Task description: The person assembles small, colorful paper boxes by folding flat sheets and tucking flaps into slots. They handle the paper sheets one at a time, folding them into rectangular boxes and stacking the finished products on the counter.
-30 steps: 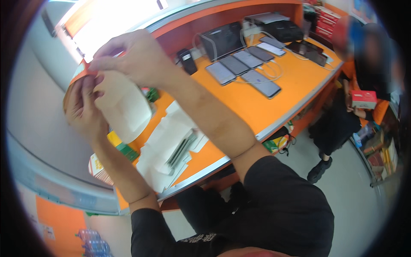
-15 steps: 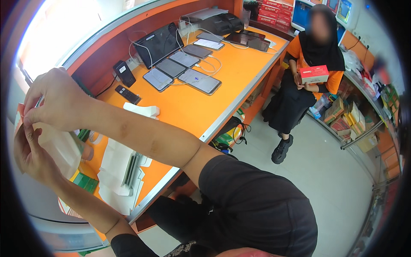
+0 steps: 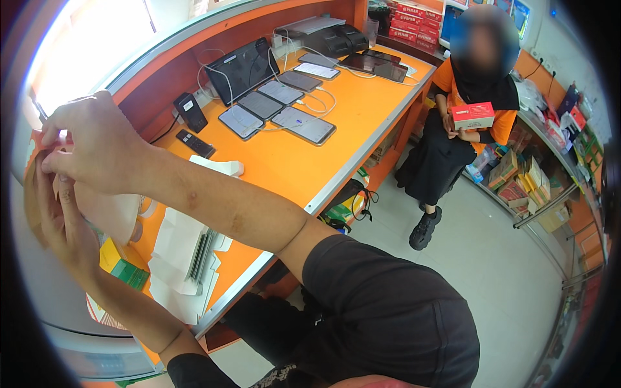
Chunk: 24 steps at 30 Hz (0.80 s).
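My right hand is raised at the far left, with thumb and fingers pinched together at the upper edge of a tan sheet of paper or thin card. Just below it, my left hand holds the same sheet, its fingers bent up against it near the right fingertips. Part of the sheet is hidden behind both hands, so its full shape cannot be made out. Under my right forearm lie white flattened cartons on the orange table. A yellow and green box sits beside my left forearm.
Several phones with white cables lie on the table by a dark tablet. Nearer are a small black handset and a black block-shaped device. A seated person holds a red and white box. Shelves with goods line the right.
Both hands have shifted slightly, and the fingers of my left hand now reach higher beside the right hand. The tan sheet has turned and moved a little right. The tabletop items look unchanged.
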Each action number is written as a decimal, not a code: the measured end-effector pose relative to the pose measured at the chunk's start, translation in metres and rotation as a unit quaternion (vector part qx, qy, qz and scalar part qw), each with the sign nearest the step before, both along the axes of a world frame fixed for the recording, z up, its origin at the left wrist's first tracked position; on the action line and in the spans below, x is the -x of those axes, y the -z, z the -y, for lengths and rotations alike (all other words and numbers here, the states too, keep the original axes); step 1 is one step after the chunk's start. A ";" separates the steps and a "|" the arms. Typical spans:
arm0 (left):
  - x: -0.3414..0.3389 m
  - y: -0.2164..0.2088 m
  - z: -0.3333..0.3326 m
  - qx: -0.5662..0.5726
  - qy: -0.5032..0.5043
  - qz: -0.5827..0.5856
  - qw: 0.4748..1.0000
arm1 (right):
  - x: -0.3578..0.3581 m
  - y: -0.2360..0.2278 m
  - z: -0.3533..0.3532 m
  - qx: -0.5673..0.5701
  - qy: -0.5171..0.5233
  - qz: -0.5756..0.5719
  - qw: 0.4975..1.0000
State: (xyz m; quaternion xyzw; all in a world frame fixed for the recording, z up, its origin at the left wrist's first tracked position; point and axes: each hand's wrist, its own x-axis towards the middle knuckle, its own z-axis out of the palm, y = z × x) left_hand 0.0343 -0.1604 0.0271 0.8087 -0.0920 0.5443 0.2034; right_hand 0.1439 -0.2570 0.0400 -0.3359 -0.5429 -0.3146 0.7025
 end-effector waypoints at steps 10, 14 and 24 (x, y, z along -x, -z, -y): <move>0.089 -0.001 0.030 -0.176 0.236 -0.321 0.900 | -0.027 0.001 0.017 0.071 0.124 0.031 0.989; 0.109 -0.001 -0.007 0.018 0.540 -0.174 0.823 | -0.025 0.006 0.016 0.175 0.115 0.046 0.977; 0.063 -0.011 0.027 -0.166 0.031 -0.213 0.962 | -0.016 0.008 0.014 0.293 -0.018 0.100 0.951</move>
